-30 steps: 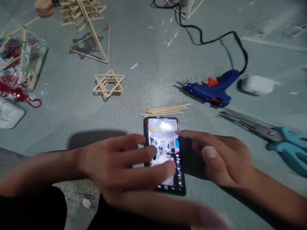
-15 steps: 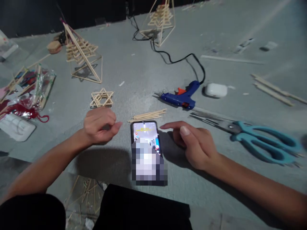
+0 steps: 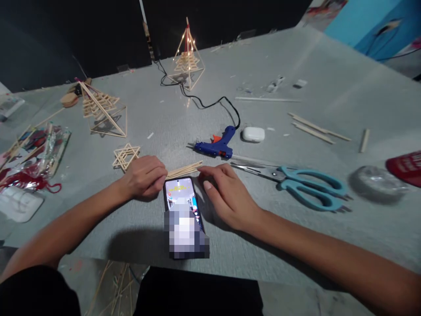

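A smartphone [image 3: 169, 199] lies screen up on the table, its lower part blurred out. Just beyond its top edge is a small bundle of thin wooden sticks [image 3: 184, 169]. My left hand [image 3: 147, 176] is curled closed at the left end of the sticks, beside the phone's top corner; I see nothing in it. My right hand [image 3: 226, 195] rests to the right of the phone, thumb and forefinger apart, the fingertip close to the sticks' right end. A six-pointed stick star [image 3: 126, 156] lies beyond my left wrist, partly covered by that hand.
A blue glue gun [image 3: 215, 147] with a black cord, a white earbud case [image 3: 253, 134] and blue-handled scissors [image 3: 309, 184] lie right of centre. Stick pyramids [image 3: 103, 109] stand farther back, one lit [image 3: 187, 57]. Bagged craft bits [image 3: 39, 145] lie left, a tape roll [image 3: 378, 180] right.
The camera view has shifted, bringing more of the table's right side into sight. Both hands are closer to the sticks' ends, and my right forefinger is less stretched out.
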{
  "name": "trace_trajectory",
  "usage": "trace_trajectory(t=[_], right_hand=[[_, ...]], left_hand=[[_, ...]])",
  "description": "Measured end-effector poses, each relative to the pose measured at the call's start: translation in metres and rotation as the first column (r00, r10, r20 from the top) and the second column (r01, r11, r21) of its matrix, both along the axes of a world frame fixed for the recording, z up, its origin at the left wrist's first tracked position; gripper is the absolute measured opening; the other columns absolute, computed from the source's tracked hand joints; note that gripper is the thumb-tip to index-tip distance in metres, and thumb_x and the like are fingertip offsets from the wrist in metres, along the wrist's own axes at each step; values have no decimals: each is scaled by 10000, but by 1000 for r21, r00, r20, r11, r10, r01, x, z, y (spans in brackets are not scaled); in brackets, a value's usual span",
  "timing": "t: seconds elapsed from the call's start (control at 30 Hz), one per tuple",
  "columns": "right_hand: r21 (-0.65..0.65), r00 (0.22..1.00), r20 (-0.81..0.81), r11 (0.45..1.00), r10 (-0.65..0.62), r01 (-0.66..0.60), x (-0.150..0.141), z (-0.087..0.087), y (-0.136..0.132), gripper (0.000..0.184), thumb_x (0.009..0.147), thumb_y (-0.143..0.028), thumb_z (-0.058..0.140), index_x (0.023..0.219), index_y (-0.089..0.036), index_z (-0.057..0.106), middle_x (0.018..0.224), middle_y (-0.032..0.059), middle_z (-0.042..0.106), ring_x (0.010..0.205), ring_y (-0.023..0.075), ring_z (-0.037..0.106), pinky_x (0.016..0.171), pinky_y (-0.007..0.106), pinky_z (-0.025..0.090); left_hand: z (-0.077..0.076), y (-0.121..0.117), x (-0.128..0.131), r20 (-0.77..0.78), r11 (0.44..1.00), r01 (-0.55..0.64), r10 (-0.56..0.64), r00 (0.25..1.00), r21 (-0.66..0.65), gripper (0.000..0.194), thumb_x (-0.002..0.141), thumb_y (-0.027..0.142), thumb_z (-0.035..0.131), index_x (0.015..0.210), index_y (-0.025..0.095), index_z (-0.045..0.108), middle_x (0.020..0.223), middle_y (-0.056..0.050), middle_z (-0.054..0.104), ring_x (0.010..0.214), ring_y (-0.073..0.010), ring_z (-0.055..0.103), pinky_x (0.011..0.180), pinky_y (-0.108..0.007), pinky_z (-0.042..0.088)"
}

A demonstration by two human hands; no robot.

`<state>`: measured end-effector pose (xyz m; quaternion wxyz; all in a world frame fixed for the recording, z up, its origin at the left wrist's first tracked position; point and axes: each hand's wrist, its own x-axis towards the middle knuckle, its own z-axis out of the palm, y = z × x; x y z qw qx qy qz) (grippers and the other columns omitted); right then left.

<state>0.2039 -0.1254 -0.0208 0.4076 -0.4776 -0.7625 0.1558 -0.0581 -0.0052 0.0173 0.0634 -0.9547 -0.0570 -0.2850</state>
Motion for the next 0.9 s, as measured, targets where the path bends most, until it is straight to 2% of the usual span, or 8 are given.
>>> trace_trajectory(t=[0.1,0.17,0.33,0.4,0.57,0.7,0.8,0.9], right_hand=[[-22,1000,25,1000,6,-6,0,-1,-1,356,1040,-253,407,1363,-136,499,1125,127,694,1041,279,557,902,488,512],[-32,999,35,999,26,-25,1,-2,-1,376,1027,-227,412,1388,-145,480,1139,123,692,1073,278,559,918,486,522],[-67,997,47,996,55,-52,0,-1,-1,450,993,-183,441,1443,-193,435,1261,118,665,1159,282,567,966,505,535],[-100,997,45,993,68,-63,0,-1,-1,464,989,-184,445,1453,-201,426,1258,119,660,1164,287,570,965,510,541],[-160,995,19,983,97,-93,0,-1,1,475,989,-197,441,1464,-210,419,1250,123,642,1162,289,567,961,514,551],[-211,994,-19,971,110,-111,1,2,2,488,988,-189,439,1475,-221,419,1279,115,623,1184,279,556,990,507,540],[-228,992,-44,965,120,-127,2,4,3,505,982,-175,436,1485,-215,412,1271,112,617,1185,270,544,989,488,537],[-240,991,-60,962,120,-131,2,4,3,509,976,-169,442,1483,-205,414,1278,114,610,1193,266,531,997,478,525]], left_hand=[[-12,1,-6,25,994,68,-66,997,-84,267,795,99,492,1032,156,601,800,-68,679,683,-191,585,629,-341,460],[-18,0,-12,59,984,99,-91,994,-152,333,754,107,493,1066,165,593,751,-40,647,623,-182,541,599,-337,420],[-19,-3,-18,37,953,72,-64,997,-295,440,679,53,526,1080,229,566,635,55,516,547,-143,452,566,-298,338],[-18,-3,-18,-24,944,33,-43,999,-328,443,698,48,536,1100,233,554,660,53,543,571,-138,475,576,-288,345],[-15,-3,-17,-128,898,13,-77,989,-439,394,823,114,583,1188,256,542,732,46,615,640,-125,538,642,-266,397],[-15,-3,-18,-128,890,20,-88,988,-456,358,862,147,636,1196,240,549,732,49,621,626,-118,514,637,-269,384],[-15,-3,-18,-95,899,75,-129,987,-432,418,861,124,648,1258,188,536,740,42,627,615,-117,486,620,-283,367],[-15,-3,-18,-90,910,83,-130,987,-406,456,855,104,648,1293,165,536,750,34,615,608,-120,457,605,-291,357]])
